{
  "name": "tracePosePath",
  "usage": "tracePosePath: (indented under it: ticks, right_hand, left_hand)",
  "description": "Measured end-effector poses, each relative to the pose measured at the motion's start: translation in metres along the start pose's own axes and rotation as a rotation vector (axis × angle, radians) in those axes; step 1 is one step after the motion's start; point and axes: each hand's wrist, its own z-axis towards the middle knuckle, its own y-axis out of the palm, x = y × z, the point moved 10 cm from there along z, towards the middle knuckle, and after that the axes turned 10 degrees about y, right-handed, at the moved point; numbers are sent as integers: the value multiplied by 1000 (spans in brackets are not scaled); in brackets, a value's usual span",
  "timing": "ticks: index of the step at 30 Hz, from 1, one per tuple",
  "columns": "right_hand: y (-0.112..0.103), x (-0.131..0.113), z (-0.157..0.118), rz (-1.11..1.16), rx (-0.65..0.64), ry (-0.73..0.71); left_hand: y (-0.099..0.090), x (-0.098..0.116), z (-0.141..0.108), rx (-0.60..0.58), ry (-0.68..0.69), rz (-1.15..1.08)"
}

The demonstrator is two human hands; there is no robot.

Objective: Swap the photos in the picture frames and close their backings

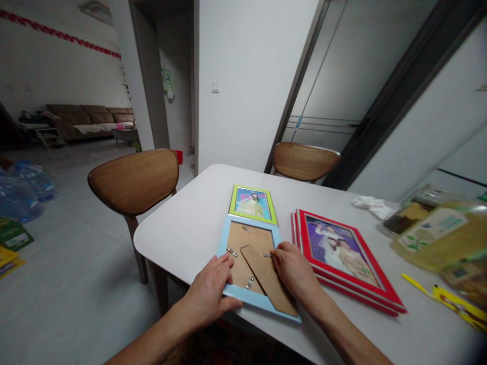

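A light-blue picture frame (224, 238) lies face down at the table's near edge, its brown backing board (238, 274) showing. Several small metal clips (249, 282) sit around the backing, and a brown stand leg (266, 279) lies slanted across it. My left hand (209, 289) grips the lower left side of the frame, fingers on top and thumb along the near edge. At the right side, my right hand (294, 268) has its fingertips closed on a metal clip (267, 255). Touching the far end of the blue frame is a green picture frame (233, 200), picture side up.
Red picture frames (365, 238) are stacked to the right. Beyond them stand a large bottle of yellow liquid (429, 233), a crumpled white tissue (371, 204) and yellow packaging (456, 304). Wooden chairs (137, 177) flank the white table (182, 228).
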Motion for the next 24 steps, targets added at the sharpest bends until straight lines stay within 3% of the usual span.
tracePosePath:
  ticks: [6, 13, 20, 24]
  right_hand:
    - [-3, 1, 6, 7, 18, 64]
    - [-1, -3, -6, 104, 1, -70]
    - [-6, 1, -6, 108, 3, 10]
    - [-15, -22, -5, 176, 33, -12]
  left_hand:
    - [0, -1, 0, 16, 7, -4]
    - [0, -1, -2, 33, -4, -6]
    - [0, -2, -1, 43, -1, -17]
    - [-1, -1, -2, 65, 17, -15]
